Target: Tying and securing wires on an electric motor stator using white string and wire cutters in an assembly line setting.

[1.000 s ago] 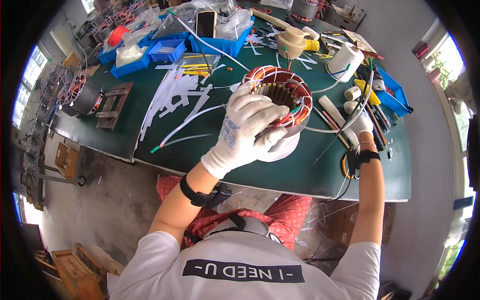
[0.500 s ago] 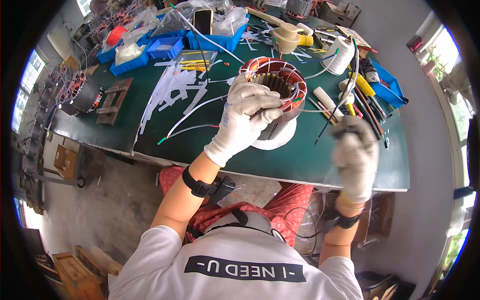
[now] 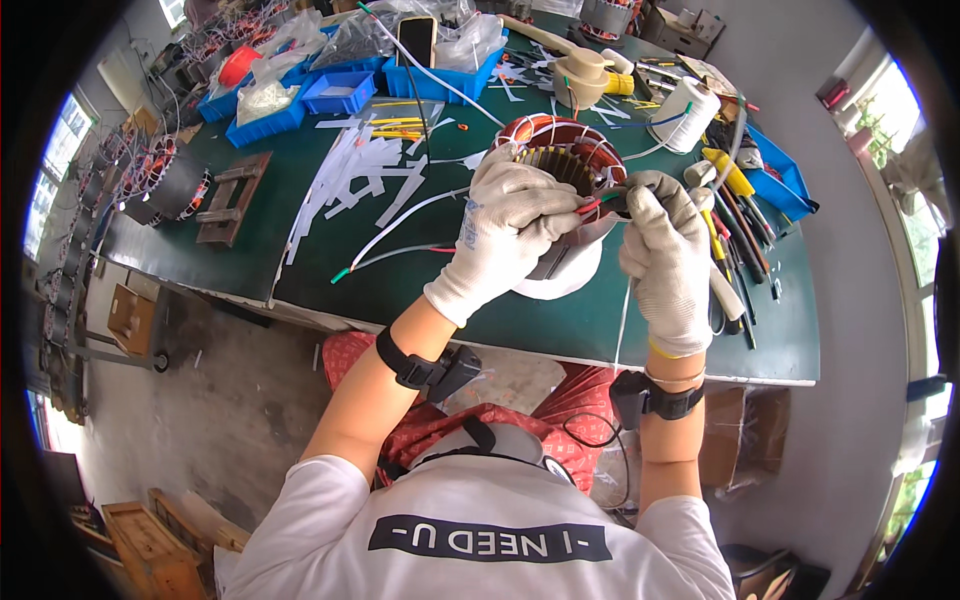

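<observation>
White-gloved left grip (image 3: 515,215) pinches a thin red-and-green wire (image 3: 592,205), probably pliable, best held near its tip, where white-gloved right grip (image 3: 668,250) pinches too; heavy-looking, copper-red ring-shaped stator (image 3: 603,158) sits just beyond.

White gloves (image 3: 675,290) and black straps (image 3: 403,366) are worn.

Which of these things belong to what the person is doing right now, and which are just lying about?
Seemingly in use:
left hand, pinching a red wire
right hand, close beside it
coil-wound ring, partly behind the left hand

Apparently lying about:
phone
white spool
white strips
wooden frame
</observation>
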{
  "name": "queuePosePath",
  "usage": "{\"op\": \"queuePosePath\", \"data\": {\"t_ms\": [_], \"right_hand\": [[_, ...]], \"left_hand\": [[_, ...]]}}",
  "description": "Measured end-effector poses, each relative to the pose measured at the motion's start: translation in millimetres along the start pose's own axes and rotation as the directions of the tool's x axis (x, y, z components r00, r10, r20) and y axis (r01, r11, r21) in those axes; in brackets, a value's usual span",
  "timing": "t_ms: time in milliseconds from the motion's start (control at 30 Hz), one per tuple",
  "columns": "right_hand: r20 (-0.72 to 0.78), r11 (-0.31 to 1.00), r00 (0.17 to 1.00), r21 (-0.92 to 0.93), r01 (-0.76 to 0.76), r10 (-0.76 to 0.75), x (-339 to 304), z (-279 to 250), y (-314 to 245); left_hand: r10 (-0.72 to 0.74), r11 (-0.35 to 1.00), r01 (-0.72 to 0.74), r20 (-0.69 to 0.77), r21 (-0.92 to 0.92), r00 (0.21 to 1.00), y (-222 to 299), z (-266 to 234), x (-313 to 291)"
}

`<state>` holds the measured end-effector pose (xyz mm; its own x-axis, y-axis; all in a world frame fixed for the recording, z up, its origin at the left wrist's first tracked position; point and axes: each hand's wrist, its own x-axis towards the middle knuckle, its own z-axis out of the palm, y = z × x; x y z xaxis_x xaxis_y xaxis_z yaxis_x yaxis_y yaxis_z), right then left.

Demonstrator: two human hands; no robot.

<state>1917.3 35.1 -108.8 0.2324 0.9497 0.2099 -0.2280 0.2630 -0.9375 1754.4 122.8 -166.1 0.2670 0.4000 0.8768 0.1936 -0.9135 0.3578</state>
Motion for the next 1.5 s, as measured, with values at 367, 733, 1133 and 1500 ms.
{"op": "queuePosePath", "data": {"t_ms": [367,733,1133,1500], "right_hand": [[0.004,0.998,0.999,0.052,-0.047,0.046,6,0,-4],[-0.024,0.989,0.999,-0.141,0.036,-0.04,13,3,-12],[0.139,0.636,0.971,-0.736,0.232,-0.194,16,13,-10],[0.118,0.758,0.975,-0.614,0.221,-0.189,-12,2,12]], "left_hand": [[0.042,0.999,-0.042,-0.033,-0.006,0.999,-2,1,0],[0.05,0.999,-0.051,-0.057,-0.009,0.997,-5,4,-2],[0.067,0.998,-0.068,-0.149,-0.004,0.987,-1,9,-5],[0.005,0.995,0.002,-0.066,0.096,0.998,57,-20,-36]]}}
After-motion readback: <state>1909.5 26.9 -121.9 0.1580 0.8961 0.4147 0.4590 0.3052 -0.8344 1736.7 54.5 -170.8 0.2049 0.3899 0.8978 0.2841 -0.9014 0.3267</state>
